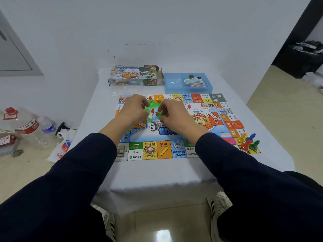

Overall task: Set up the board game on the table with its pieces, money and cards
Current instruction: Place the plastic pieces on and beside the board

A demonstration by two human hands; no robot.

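Sorting tiny green/red plastic houses (151,109) at board (225,117) centre; left hand (134,109) & right hand (172,110) both pinching pieces w/ curled fingertips. Light, slippery, probably best pinched by sides.

Board (174,151) centred on bench (157,173); box (134,75) behind, tray (187,80) to its right; pawns (248,141) on board's right corner.

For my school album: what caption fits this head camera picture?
Both hands sort small green and red pieces on the game board.
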